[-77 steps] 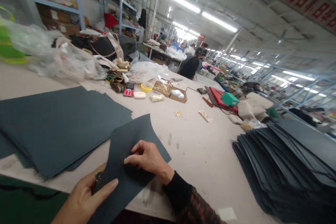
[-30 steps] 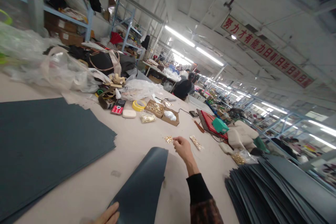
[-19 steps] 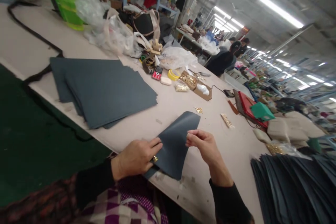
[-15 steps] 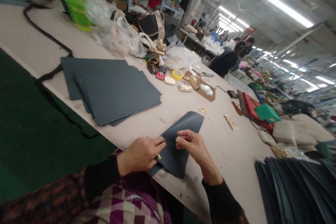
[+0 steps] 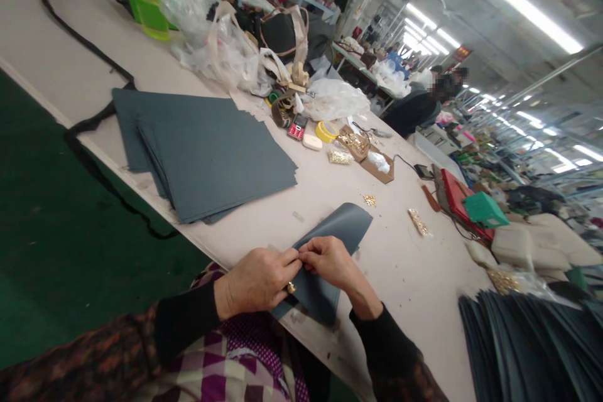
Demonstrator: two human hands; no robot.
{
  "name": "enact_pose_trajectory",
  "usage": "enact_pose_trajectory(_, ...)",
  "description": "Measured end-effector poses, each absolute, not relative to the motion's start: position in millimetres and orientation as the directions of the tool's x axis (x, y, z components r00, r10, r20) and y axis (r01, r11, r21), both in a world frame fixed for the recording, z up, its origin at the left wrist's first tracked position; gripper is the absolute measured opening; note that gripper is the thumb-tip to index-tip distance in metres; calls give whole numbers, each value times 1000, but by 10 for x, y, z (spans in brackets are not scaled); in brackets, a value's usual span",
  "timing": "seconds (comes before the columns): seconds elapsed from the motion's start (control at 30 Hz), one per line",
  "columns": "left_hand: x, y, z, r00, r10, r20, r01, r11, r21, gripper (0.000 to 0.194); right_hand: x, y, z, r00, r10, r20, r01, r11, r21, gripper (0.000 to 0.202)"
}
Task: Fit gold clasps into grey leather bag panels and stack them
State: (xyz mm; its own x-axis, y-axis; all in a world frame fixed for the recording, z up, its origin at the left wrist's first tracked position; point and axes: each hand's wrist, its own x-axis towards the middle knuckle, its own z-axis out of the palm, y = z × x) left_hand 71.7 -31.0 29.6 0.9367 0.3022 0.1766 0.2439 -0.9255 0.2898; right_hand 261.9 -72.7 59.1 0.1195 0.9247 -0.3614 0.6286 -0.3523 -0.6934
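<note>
A dark grey, leather-like sheet, curved over at its far end, lies at the front edge of the table. Closed at its fingertips, my left hand grips this sheet near its middle; a gold-coloured ring is on one finger. My right hand is pinched, its fingertips meeting those of my left hand over the sheet. What sits between the right fingertips is hidden now; a small shiny piece showed there a moment ago. A little heap of gold-coloured metal bits lies beyond the sheet.
Stacked dark grey sheets lie on the left, and more dark pieces stand at the right. Farther back are yellow tape, a cardboard tray and plastic bags. A bag of gold-coloured bits is to the right.
My right hand has moved left to meet my left fingertips on the sheet, and the shiny piece in it is now covered. The view has shifted slightly.
</note>
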Motion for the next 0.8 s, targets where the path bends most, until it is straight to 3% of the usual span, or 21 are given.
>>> enact_pose_trajectory(0.4,713,-291,283,937,304,174,241,-920,309,37,2599,-572,719,169,856,-488,664,-465,-586,9)
enact_pose_trajectory(0.8,715,-277,245,948,278,153,213,-914,344,36,2670,-388,682,177,716,-675,537,-645,-544,14)
